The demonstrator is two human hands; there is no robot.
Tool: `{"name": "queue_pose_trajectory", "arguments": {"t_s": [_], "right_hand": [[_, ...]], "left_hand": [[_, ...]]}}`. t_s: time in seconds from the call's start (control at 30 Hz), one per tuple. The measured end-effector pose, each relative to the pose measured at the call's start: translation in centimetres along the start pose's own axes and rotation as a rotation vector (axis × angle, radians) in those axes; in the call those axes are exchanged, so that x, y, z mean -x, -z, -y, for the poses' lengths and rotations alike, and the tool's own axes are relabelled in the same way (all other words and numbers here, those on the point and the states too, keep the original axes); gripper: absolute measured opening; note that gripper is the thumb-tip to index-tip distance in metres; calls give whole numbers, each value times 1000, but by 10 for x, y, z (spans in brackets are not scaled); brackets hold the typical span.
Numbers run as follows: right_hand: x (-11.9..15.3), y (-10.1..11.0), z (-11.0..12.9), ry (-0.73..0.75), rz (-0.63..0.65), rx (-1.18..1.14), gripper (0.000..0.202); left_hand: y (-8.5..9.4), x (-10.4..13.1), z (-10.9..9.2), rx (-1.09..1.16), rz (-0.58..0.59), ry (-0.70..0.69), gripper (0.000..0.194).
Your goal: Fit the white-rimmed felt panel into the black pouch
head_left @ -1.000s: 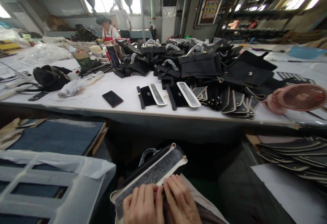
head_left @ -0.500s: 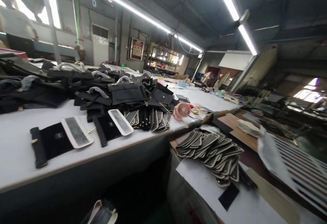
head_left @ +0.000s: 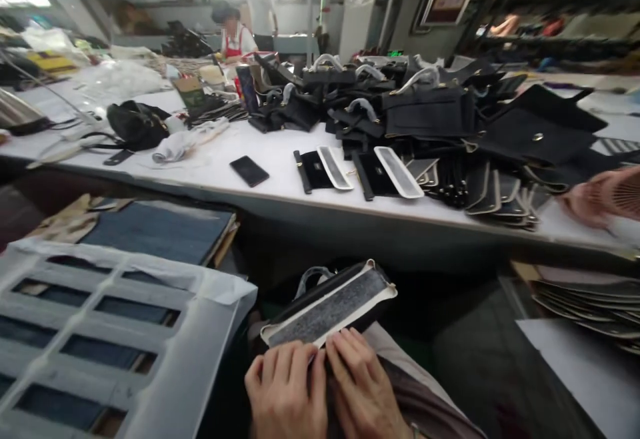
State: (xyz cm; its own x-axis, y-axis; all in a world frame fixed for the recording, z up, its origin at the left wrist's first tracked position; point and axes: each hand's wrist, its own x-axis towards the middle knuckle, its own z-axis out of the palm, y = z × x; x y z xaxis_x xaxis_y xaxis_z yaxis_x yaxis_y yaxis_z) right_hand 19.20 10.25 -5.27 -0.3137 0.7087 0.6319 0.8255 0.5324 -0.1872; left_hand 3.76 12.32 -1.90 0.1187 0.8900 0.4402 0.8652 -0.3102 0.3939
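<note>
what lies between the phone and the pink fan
Two black pieces with pale-bordered panels, then pale-edged dark flaps, in the head view.

The bare left hand [head_left: 287, 389] is at the bottom middle of the frame, with its back facing up. Its four fingers [head_left: 284, 359] sit side by side and bend down, and its thumb [head_left: 319, 382] points up the frame. The bare right hand [head_left: 367, 382] is just to the right, leaning toward the upper left. Both hands pinch, with their fingertips close together.
</note>
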Motion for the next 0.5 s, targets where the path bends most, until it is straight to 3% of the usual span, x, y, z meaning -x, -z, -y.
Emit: {"name": "queue_pose_trajectory", "arguments": {"t_s": [0.2, 0.33, 0.43, 0.5], "right_hand": [[-4, -2, 13, 21, 26, -7, 44], [-5, -7, 17, 46, 39, -1, 45], [-7, -8, 20, 59, 41, 10, 47], [-9, -8, 21, 67, 41, 17, 48]], "left_hand": [[1, 6, 7, 18, -89, 36, 4], [-10, 34, 23, 146, -234, 137, 7], [-31, 63, 44, 482, -371, 558, 24], [-49, 74, 55, 794, -329, 928, 35]]}}
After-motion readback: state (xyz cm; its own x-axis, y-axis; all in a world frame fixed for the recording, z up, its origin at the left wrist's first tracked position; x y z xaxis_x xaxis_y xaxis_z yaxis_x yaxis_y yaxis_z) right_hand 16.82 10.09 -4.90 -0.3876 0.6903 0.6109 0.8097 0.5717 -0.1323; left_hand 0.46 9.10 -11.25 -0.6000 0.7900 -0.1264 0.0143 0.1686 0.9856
